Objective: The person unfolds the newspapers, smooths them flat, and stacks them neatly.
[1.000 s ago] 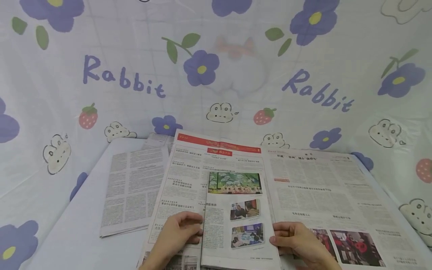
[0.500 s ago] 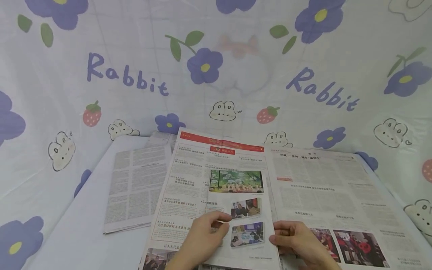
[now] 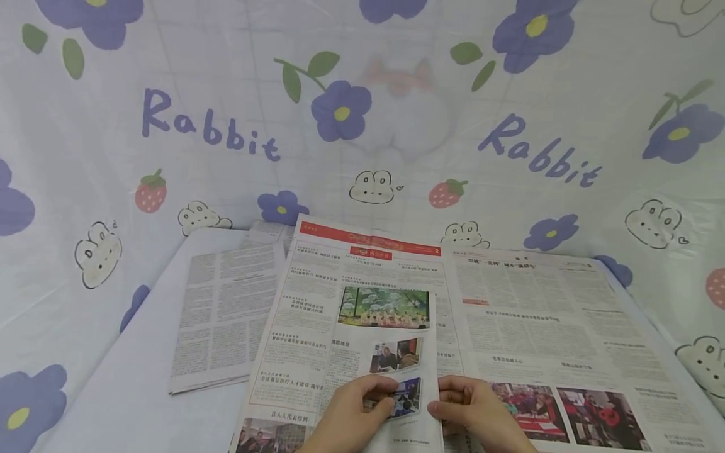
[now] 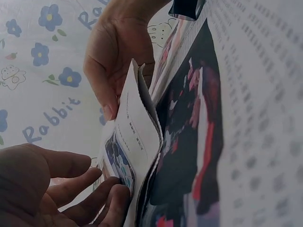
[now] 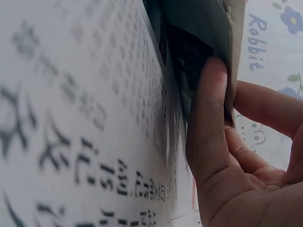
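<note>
Flowered sheeting (image 3: 238, 189) backs a folded newspaper (image 3: 391, 336) bearing 3 colour photos (image 3: 385, 307).

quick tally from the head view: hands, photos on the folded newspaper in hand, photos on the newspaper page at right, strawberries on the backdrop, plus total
Hands: 2, left hand and right hand
Photos on folded newspaper: 3
Pictures on right newspaper page: 2
Strawberries, one cut by the frame edge: 3
Total: 10
</note>
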Motion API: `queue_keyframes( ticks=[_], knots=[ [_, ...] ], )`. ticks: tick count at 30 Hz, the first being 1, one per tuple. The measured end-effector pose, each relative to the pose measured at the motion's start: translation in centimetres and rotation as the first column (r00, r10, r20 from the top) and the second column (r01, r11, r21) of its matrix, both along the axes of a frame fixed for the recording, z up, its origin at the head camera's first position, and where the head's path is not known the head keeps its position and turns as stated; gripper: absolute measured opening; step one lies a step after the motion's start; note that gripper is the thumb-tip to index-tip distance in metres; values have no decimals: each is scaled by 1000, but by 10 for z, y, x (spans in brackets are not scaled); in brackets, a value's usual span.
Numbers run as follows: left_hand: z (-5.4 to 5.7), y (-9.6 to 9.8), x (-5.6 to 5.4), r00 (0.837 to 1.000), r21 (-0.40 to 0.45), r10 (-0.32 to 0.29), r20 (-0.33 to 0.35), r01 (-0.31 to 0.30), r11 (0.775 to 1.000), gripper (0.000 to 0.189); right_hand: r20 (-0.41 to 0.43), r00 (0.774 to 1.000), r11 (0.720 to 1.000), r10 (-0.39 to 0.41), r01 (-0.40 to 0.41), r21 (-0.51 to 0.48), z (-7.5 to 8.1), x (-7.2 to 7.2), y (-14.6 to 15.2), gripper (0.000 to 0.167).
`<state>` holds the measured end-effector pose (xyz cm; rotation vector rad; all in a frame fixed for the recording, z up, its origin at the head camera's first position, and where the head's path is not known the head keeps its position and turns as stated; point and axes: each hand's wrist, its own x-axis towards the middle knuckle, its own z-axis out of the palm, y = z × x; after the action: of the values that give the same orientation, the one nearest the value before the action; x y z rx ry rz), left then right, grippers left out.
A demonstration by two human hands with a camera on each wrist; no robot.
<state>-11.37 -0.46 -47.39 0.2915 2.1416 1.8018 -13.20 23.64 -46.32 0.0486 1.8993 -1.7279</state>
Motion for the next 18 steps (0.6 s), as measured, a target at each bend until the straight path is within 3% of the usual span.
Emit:
queue_keyframes(
  ticks=[4, 11, 13, 18],
  knots=[
    [-3, 2, 1, 1000, 13, 8, 4, -8, 1000, 23, 10, 999, 999, -38, 38, 2, 1, 2, -3, 44],
    [-6, 6, 2, 995, -5, 96, -17, -96, 995, 22, 43, 994, 993, -104, 106, -55, 5, 4, -8, 58],
    [-5, 7, 2, 994, -18, 113, -4, -113, 993, 26, 44, 995, 992, -89, 92, -83, 5, 4, -9, 59],
    [-3, 10, 2, 990, -54, 137, 46, -134, 990, 42, 14, 999, 986, 41, -38, -160, 4, 5, -10, 48]
  ],
)
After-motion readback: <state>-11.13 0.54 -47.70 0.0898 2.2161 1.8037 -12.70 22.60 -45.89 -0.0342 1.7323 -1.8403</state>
